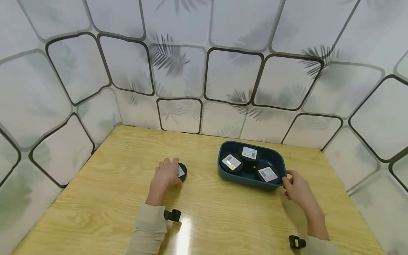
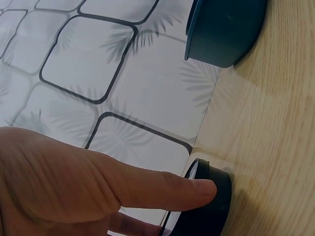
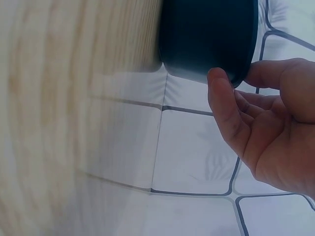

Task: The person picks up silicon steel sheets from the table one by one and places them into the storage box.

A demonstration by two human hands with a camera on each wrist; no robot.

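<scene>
My left hand (image 1: 165, 173) grips a black round container (image 1: 182, 171) with a pale label on top, left of the middle of the table. In the left wrist view the thumb presses along its side; the fingertips on the far side are mostly hidden. To the right sits a dark blue rectangular bin (image 1: 245, 181) with rounded corners. Inside it lie three similar black containers, the left one (image 1: 232, 170), the back one (image 1: 249, 160) and the front right one (image 1: 268, 175), labels up. My right hand (image 1: 298, 187) pinches the bin's right end at the rim between thumb and fingers.
The wood-grain table (image 1: 95, 198) ends against a patterned wall covering (image 1: 178, 78) at the back and both sides. Black straps with small devices sit at both wrists, one beside the left sleeve (image 1: 148, 226). Light glares off the table's front.
</scene>
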